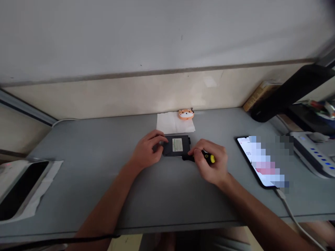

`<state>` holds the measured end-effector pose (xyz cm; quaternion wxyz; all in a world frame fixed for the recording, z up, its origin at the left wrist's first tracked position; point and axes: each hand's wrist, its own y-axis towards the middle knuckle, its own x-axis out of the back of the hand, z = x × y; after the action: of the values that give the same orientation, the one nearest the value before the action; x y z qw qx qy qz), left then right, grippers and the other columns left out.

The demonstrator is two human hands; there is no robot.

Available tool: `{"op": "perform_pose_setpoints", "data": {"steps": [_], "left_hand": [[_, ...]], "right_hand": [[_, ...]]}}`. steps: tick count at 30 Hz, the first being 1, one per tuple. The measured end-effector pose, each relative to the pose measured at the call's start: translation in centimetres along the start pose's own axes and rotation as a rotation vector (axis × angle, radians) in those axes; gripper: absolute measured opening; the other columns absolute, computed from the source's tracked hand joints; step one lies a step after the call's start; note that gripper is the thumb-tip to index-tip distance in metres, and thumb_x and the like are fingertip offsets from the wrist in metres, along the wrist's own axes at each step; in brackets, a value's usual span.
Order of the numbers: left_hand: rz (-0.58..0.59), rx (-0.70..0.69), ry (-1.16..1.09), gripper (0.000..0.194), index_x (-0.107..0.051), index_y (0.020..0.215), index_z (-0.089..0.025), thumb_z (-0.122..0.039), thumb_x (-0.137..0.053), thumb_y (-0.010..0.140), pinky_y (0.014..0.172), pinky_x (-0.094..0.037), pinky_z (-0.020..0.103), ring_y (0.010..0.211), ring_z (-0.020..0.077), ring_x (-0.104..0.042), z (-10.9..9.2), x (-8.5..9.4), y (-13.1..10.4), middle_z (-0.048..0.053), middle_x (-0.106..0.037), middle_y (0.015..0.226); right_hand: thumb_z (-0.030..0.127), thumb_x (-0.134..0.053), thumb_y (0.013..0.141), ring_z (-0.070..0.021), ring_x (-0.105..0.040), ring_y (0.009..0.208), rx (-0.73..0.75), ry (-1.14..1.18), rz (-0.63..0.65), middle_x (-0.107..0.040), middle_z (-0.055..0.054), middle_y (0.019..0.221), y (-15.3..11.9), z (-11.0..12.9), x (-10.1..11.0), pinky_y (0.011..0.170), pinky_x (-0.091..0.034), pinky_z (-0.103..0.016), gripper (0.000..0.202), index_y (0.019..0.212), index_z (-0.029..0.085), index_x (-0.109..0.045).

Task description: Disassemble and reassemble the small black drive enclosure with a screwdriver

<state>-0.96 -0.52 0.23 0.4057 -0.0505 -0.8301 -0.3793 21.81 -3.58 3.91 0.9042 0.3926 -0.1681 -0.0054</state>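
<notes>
A flat black box (169,148) with a pale printed label (177,145) lies on the grey desk in front of me. My left hand (149,150) grips its left edge, thumb and fingers curled against it. Closed around a screwdriver (209,158) with a black handle and yellow end is my right hand (213,164). The screwdriver points left, its front end at the box's lower right corner. Its tip is too dark to make out. Just behind the box are a folded white paper (167,122) and a small orange animal-faced case (186,114).
A lit phone (258,164) with a white cable (293,212) lies at the right, beside a power strip (314,153). A black cylinder (288,90) and a book (261,94) lean at the back right. Far left, a dark-screened device (24,188) rests on white paper.
</notes>
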Motion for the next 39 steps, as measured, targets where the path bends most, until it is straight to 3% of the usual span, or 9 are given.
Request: {"op": "perform_pose_setpoints", "data": {"steps": [9, 15, 39], "left_hand": [[-0.014, -0.024, 0.019, 0.028, -0.066, 0.093, -0.020, -0.002, -0.047, 0.084, 0.087, -0.059, 0.030, 0.095, 0.0169, -0.071, 0.39, -0.26, -0.08, 0.006, -0.071, 0.104], [-0.010, -0.010, 0.028, 0.028, -0.067, 0.093, -0.020, -0.002, -0.047, 0.085, 0.084, -0.060, 0.028, 0.094, 0.0166, -0.071, 0.52, -0.35, -0.24, 0.006, -0.071, 0.104], [-0.026, 0.000, 0.021, 0.030, -0.066, 0.091, -0.021, 0.000, -0.046, 0.085, 0.082, -0.059, 0.027, 0.093, 0.0153, -0.071, 0.45, -0.51, -0.21, 0.005, -0.070, 0.103]], "right_hand": [[0.004, -0.054, 0.083, -0.0092, -0.061, 0.053, 0.026, 0.021, 0.055, -0.067, 0.002, 0.059, -0.17, -0.12, -0.25, 0.055, -0.049, -0.021, 0.023, 0.066, 0.018, -0.061], [0.005, -0.053, 0.084, -0.0078, -0.060, 0.053, 0.020, 0.014, 0.012, -0.068, 0.002, 0.060, -0.15, 0.02, -0.09, 0.055, -0.047, -0.020, 0.023, 0.067, 0.018, -0.061], [0.006, -0.054, 0.084, -0.0098, -0.060, 0.052, 0.042, -0.005, 0.048, -0.067, 0.001, 0.059, -0.24, -0.14, -0.02, 0.054, -0.047, -0.022, 0.022, 0.067, 0.019, -0.060]]}}
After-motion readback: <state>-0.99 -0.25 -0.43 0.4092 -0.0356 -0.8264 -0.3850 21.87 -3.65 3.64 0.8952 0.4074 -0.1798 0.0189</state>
